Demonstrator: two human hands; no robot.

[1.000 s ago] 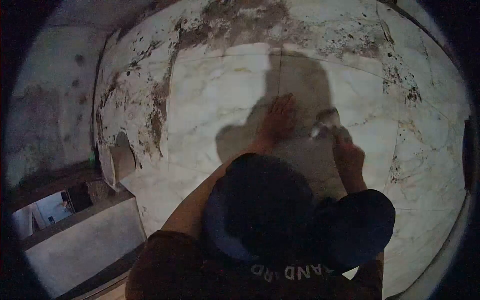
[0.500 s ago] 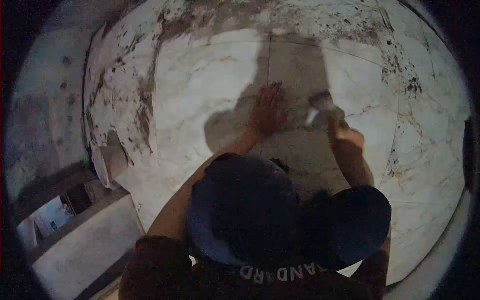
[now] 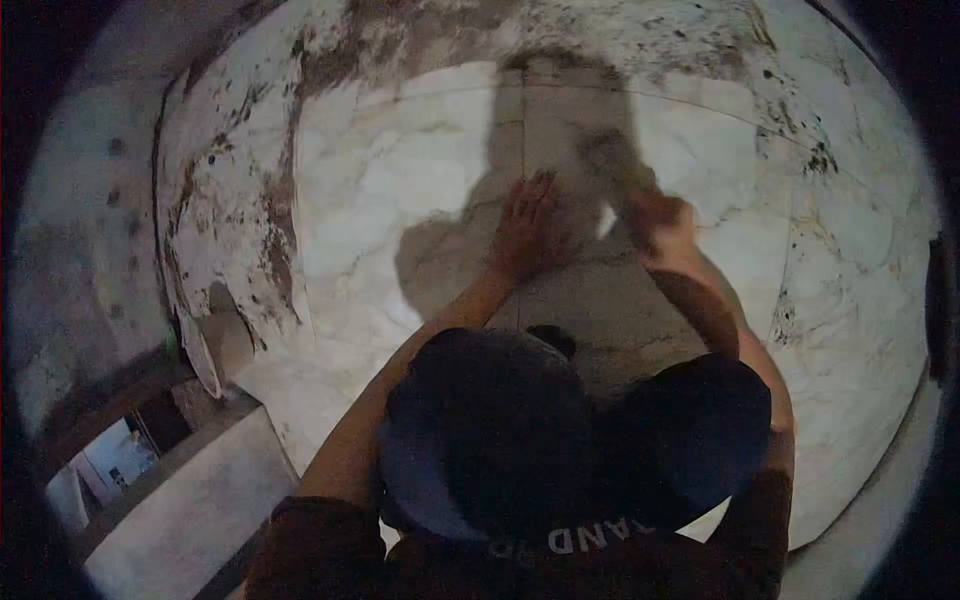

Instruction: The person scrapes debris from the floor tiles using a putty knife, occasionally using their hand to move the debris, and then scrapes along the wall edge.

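Note:
My left hand (image 3: 525, 228) lies on the marble-patterned tiles (image 3: 400, 180) with its fingers spread, close to a thin joint (image 3: 523, 120). To its right, my right hand (image 3: 662, 228) is closed around a short hand tool that looks like a scraper. The tool is blurred and in shadow, so its exact kind is hard to make out. Its working end points away from me, over the shaded tiles. My two bent knees (image 3: 490, 420) in dark blue trousers are below the hands. A broad shadow covers the surface around both hands.
Dark dirt or mortar smears (image 3: 420, 40) mark the far side and the left. Dark specks (image 3: 785, 320) spot the right. At lower left stand a pale ledge (image 3: 190, 500) and an opening with a bright patch (image 3: 115, 455). A curved pale edge (image 3: 195, 350) juts near the left wall.
My right hand with the tool has moved away from me and a little left. The left hand stays in place on the tiles. My view has shifted slightly.

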